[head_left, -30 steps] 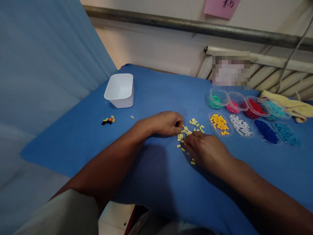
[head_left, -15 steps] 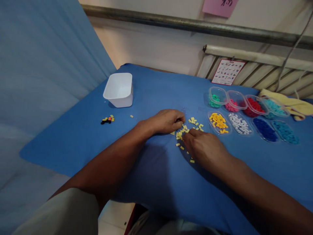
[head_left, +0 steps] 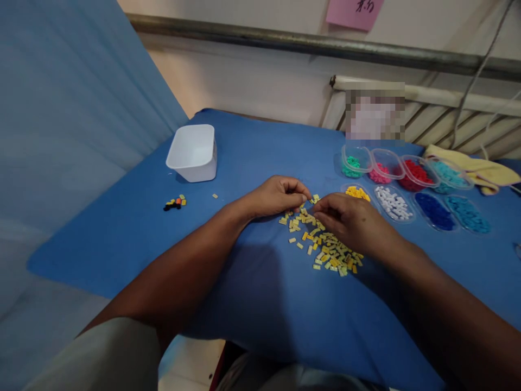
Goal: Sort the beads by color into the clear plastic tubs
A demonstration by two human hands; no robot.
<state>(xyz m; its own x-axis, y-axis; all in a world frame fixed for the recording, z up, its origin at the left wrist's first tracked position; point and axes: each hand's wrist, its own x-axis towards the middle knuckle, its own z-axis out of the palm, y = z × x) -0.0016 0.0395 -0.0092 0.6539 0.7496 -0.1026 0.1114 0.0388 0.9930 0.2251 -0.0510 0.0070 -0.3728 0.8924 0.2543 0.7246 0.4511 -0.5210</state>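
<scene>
Many small pale yellow and deeper yellow toy bricks (head_left: 336,252) lie loose on the blue-covered table (head_left: 252,293). At the far left edge of this pile, my left hand (head_left: 280,196) is closed, thumb and index finger bent together. Opposite it, my right hand (head_left: 350,220) pinches with its fingertips over the bricks. The two hands' fingertips are close but apart. A yellow speck shows by the left fingertips, but whether either hand grips a brick is too small to tell.
Left stand a white square tub (head_left: 191,155) and a small cluster of black, yellow and orange bricks (head_left: 176,203). On the right are clear plastic tubs of green, pink, red (head_left: 417,174), white (head_left: 393,203) and blue pieces (head_left: 435,212). Behind them lies a yellow cloth (head_left: 472,168).
My right hand has lifted off the pile and shifted up, its fingers now pinching, so more yellow bricks show beneath it. My left hand's fingers have stretched slightly toward it. The view has turned slightly.
</scene>
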